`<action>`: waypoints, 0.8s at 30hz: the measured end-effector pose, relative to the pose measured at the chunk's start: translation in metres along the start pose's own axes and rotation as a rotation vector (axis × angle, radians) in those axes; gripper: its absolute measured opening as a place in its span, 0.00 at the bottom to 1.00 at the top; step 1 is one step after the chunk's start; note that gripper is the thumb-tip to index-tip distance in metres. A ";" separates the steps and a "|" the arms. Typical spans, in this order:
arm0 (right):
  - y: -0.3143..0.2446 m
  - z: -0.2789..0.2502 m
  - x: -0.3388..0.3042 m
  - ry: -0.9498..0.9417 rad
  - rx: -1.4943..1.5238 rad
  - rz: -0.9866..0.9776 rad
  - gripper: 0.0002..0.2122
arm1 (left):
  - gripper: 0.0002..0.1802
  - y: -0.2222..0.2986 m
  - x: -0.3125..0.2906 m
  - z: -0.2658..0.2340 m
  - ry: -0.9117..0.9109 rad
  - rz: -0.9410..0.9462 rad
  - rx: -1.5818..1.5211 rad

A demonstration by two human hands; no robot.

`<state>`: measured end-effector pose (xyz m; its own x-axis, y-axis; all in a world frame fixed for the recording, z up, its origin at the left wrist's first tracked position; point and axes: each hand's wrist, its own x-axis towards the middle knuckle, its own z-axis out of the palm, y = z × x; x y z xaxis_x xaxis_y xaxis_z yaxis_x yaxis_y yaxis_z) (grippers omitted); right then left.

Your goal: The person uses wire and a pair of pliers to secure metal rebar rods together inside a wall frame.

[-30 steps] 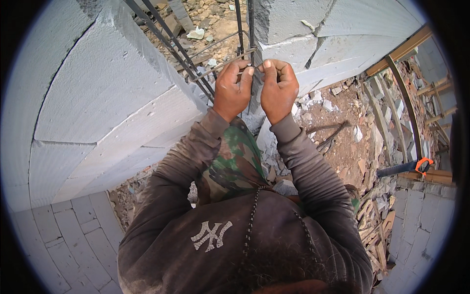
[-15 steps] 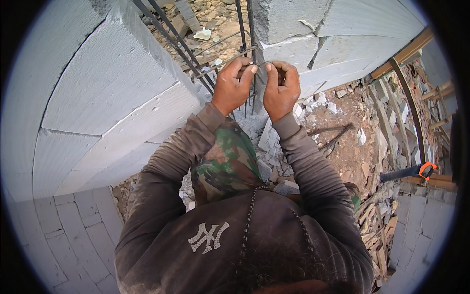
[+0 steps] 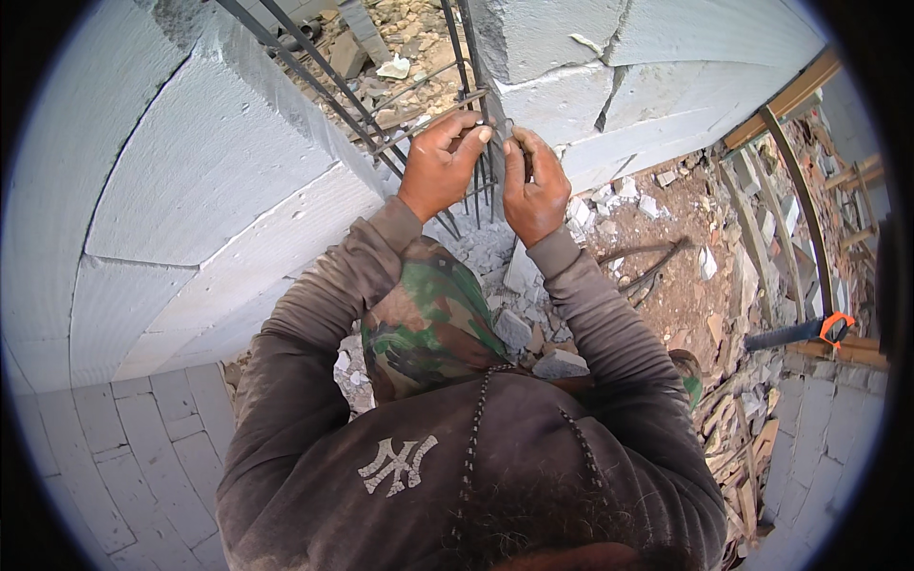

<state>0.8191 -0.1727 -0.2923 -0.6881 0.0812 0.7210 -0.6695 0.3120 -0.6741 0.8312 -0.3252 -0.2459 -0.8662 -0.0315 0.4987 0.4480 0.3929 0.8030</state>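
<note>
- the left hand has thumb and fingertip pressed together on a small piece, perhaps the end of a thin wire; too little shows to be sure.
- the right hand is just right of it, thumb and fingers curled close; i cannot tell whether they grip anything.
- the small piece sits at the left fingertips, beside the right-hand upright bars; being so slight, it could slip or drop if the pinch loosens, and a sharp end could prick bare skin.
- a thin crossbar slants behind the left hand toward those bars; a hurried pull could knock knuckles on it.
- farther left stand the left-hand upright bars, near the left block wall.
- the right block wall has a rough edge close to the bars; the right hand could scrape it on swinging wide.
- nearer, broken rubble lies below the hands; a dropped piece would be hard to find there.
- well apart at right, a handsaw could cut someone reaching that way without looking.
</note>
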 end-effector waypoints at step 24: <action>0.112 -0.155 0.025 -1.020 0.647 0.955 0.19 | 0.16 -0.014 -0.003 0.000 -0.040 -0.201 0.005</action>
<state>0.7698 0.0107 -0.3249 -0.6294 -0.7400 -0.2371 0.3006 0.0494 -0.9525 0.8279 -0.3308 -0.2590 -0.9461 -0.0736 0.3154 0.2643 0.3874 0.8832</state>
